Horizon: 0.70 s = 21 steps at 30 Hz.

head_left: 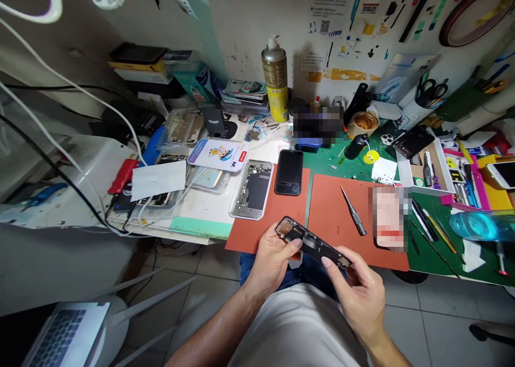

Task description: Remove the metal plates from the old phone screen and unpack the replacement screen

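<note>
A dark phone part with its inner side facing up is held tilted between my two hands, over the front edge of the mats. My left hand grips its left end, thumb on top. At the right end my right hand pinches it, thumb on the near edge and fingers behind. Just beyond lie a white tray of small phone parts and a black phone lying flat. A grey pointed screwdriver rests on the right orange mat.
A partly blurred phone lies on the right mat, with tweezers beside it. Behind stand a yellow spray can and a small black bottle. Cables and a white paper are at left. A laptop sits lower left.
</note>
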Tool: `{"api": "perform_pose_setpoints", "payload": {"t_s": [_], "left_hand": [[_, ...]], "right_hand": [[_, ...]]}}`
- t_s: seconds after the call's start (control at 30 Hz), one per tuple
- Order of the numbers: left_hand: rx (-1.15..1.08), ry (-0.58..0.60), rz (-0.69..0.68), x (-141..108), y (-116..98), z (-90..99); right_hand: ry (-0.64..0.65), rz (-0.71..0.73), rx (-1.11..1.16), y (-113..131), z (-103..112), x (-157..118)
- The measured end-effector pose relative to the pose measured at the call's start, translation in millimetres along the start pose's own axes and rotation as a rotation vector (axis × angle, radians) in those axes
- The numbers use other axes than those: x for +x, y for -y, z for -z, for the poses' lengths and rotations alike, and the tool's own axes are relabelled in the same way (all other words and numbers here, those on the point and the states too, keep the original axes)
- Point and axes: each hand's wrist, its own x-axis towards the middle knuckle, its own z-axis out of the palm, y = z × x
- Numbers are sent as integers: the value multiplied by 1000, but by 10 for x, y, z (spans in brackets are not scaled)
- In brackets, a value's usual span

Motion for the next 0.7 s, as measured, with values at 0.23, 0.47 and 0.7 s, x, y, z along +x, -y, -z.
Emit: {"api": "perform_pose_setpoints", "payload": {"t_s": [0.23,0.47,0.7], "left_hand": [[-7,23,9,13,18,31],[14,45,8,26,12,27],[153,94,56,45,-94,88]], "right_hand": [[-23,107,-56,94,12,14],[-23,182,-84,85,65,-15],[146,-251,193,-137,77,12]]}}
